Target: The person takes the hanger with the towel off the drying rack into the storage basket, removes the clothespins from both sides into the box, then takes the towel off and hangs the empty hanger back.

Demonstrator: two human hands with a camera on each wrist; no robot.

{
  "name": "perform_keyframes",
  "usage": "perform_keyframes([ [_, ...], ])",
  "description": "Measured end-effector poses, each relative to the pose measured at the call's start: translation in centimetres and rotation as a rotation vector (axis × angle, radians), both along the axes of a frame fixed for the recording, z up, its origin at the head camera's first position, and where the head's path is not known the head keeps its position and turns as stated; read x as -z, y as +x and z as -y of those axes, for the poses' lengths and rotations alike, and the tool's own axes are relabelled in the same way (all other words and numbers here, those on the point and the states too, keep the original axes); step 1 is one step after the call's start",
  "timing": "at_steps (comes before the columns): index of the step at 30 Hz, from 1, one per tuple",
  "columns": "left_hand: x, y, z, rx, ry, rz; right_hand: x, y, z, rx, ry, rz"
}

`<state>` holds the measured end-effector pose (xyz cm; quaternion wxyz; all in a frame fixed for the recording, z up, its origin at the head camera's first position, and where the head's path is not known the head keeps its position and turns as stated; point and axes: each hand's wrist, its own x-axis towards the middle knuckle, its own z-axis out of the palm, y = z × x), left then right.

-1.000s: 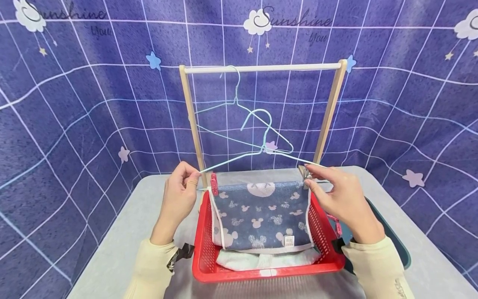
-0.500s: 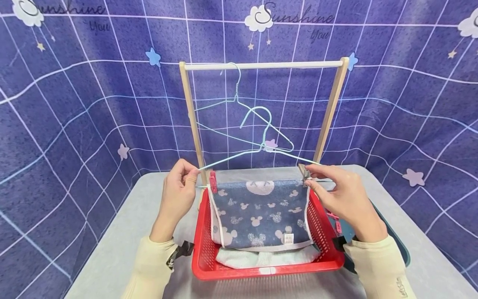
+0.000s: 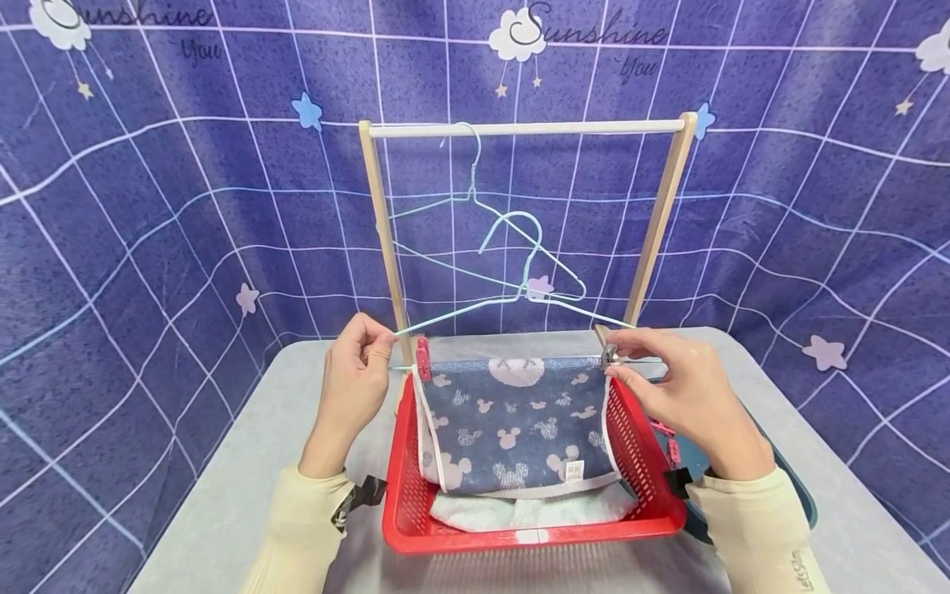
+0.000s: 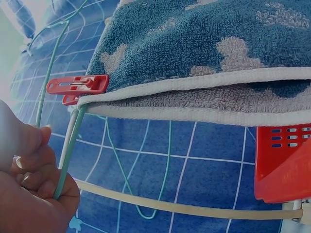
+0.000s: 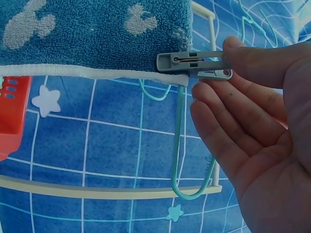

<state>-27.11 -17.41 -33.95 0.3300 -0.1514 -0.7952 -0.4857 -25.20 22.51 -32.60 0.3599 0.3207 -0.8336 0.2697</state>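
Observation:
A mint-green wire hanger [image 3: 475,308] is held up over the red basket, its left end pinched by my left hand [image 3: 355,384]. Folded over its lower bar hangs a dark blue towel [image 3: 519,421] with pale mouse-head shapes and white edging. A red clothespin [image 4: 80,86] clips the towel's left corner to the bar. At the right corner sits a grey clothespin [image 5: 189,63]; my right hand [image 3: 679,388] pinches its handles between thumb and fingers. The pin's head lies over the towel edge in the right wrist view.
Behind stands a wooden rack [image 3: 656,231] with a white rod [image 3: 549,129], where a second green hanger [image 3: 473,173] hangs. Below the towel is the red basket [image 3: 460,542] with a pale cloth [image 3: 512,510] inside. A dark teal tray [image 3: 797,487] with pink clothespins [image 3: 673,450] lies at the right.
The grey clothespin looks more tilted under my right fingers than before. My left hand keeps its hold on the hanger, and the towel hangs almost the same.

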Motion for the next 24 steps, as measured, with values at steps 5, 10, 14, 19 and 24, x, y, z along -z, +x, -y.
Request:
perform_keyframes([
  [5, 0.0, 0.0, 0.0, 0.004, 0.009, 0.000, 0.0, -0.1, 0.0, -0.012, 0.016, -0.027],
  [10, 0.1, -0.1, 0.1, 0.013, 0.015, 0.001, 0.0, -0.1, 0.0, -0.023, 0.026, -0.046],
  [14, 0.2, -0.1, 0.0, 0.016, 0.016, -0.001, 0.1, -0.1, -0.1, -0.026, 0.024, -0.036],
  [19, 0.0, 0.0, 0.0, 0.013, 0.014, 0.001, 0.2, -0.2, 0.0, -0.021, 0.021, -0.070],
  [24, -1.0, 1.1, -0.7, 0.021, 0.026, 0.016, 0.4, -0.2, 0.0, -0.007, 0.019, -0.072],
])
